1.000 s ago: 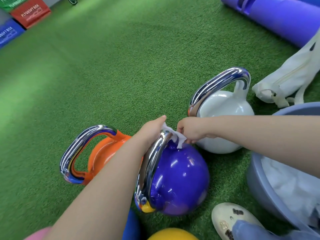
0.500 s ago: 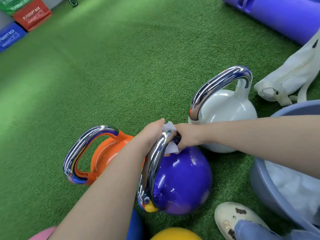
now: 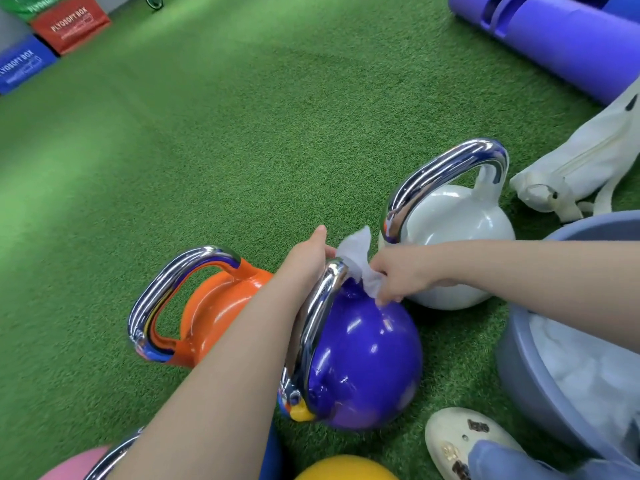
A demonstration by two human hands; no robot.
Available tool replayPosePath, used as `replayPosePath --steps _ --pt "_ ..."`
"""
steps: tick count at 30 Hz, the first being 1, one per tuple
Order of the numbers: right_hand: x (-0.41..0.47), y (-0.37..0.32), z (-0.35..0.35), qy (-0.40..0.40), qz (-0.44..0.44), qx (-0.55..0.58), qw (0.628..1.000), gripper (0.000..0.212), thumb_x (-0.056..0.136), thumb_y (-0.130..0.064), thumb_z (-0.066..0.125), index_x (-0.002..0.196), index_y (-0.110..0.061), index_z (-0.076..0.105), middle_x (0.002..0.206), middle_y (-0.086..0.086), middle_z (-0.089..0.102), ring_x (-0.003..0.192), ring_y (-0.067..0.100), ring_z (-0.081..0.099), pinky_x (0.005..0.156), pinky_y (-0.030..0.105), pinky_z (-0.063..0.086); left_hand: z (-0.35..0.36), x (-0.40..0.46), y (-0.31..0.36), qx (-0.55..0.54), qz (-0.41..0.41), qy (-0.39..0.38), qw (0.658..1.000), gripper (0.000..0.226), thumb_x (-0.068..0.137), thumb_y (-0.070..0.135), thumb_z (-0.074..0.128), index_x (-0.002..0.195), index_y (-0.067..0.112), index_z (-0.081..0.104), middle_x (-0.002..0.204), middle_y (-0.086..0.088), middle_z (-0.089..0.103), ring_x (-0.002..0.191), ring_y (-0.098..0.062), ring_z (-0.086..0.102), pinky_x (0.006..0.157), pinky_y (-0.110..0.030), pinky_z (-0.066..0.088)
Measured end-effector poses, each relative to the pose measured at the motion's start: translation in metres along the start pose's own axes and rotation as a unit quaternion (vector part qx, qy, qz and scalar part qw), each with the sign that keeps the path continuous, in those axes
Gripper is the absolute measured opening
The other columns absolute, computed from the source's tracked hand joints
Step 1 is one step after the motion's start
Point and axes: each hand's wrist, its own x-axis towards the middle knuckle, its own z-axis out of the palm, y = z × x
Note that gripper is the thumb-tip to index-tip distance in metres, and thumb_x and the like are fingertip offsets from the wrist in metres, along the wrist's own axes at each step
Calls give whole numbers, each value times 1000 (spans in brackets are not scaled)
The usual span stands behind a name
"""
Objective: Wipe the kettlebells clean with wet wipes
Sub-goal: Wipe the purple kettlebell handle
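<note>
A purple kettlebell (image 3: 367, 362) with a chrome handle stands on the green turf near me. My left hand (image 3: 308, 258) grips the top of that handle. My right hand (image 3: 398, 277) pinches a white wet wipe (image 3: 356, 261) that is wrapped around the far leg of the handle, where it meets the purple ball. An orange kettlebell (image 3: 214, 306) stands just to the left and a white kettlebell (image 3: 457, 220) stands behind to the right, both untouched.
A grey-blue basin (image 3: 519, 362) holding white cloth sits at the right. A white bag (image 3: 581, 164) and a purple rolled mat (image 3: 561, 39) lie behind it. Pink (image 3: 74, 465) and yellow (image 3: 343, 471) kettlebells and my shoe (image 3: 460, 438) edge the bottom. Plyo boxes (image 3: 69, 24) stand far left.
My right hand has drawn the wipe down from the top bend of the handle towards the purple ball, and the wipe's free end now sticks up. My left hand kept its grip.
</note>
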Motion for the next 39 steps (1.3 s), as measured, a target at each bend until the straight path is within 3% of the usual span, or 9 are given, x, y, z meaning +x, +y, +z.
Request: replayPosePath --steps 3,5,7,10,15,19,24,30,39 --pt "0 6 -2 -24 -49 -42 998 22 74 -3 51 71 -25 53 87 8 60 80 29 58 73 42 52 -2 0 0 40 19 6 999 54 100 46 22 75 15 59 73 -6 61 68 -20 55 87 -36 46" --pt "2 8 -4 40 -75 -31 996 43 71 2 40 81 -30 67 99 9 64 95 33 60 87 45 51 -3 -2 1 55 20 4 998 53 100 46 21 76 16 58 73 -5 60 68 -19 55 83 -33 45" --pt "5 4 -2 122 -77 -3 990 35 78 6 45 84 -22 64 94 2 62 95 24 58 84 31 48 -3 -2 2 63 22 2 998 54 100 46 20 78 14 58 74 -6 61 69 -20 57 74 -31 46" --pt "12 -2 6 194 -94 38 976 18 84 -12 60 93 -17 46 91 2 59 85 23 57 71 31 42 -2 -3 2 67 14 3 998 56 100 48 19 89 11 59 77 -6 62 67 -17 57 63 -27 44" --pt "20 -7 24 227 -131 99 960 34 74 -24 75 81 -25 42 73 -11 52 74 15 52 60 27 38 0 2 4 40 -6 36 999 68 97 54 15 137 6 40 134 -16 51 123 -31 49 107 -44 35" --pt "22 -21 34 280 -154 138 938 24 77 -24 71 77 -26 47 76 -8 56 78 16 56 70 33 47 -1 2 6 1 -6 86 996 67 97 54 14 141 7 34 140 -14 44 129 -31 42 110 -43 29" --pt "17 -36 28 317 -302 24 899 19 71 -6 71 86 -7 60 80 4 61 75 12 51 65 23 33 -5 4 -1 -20 68 148 986 59 99 47 13 137 6 32 137 -16 46 126 -29 42 102 -36 29" --pt "35 -19 36 270 -185 182 927 23 75 -10 71 72 -28 57 69 -14 56 67 -1 52 64 21 40 -3 5 -2 -27 71 153 985 61 97 52 11 134 9 33 129 -16 51 117 -31 49 103 -41 35" --pt "34 -18 57 219 -4 175 960 23 90 -28 51 68 -26 44 69 -11 50 77 13 50 66 23 34 -5 -5 0 7 95 143 985 58 98 49 10 130 7 36 119 -12 53 99 -22 44 81 -32 26"
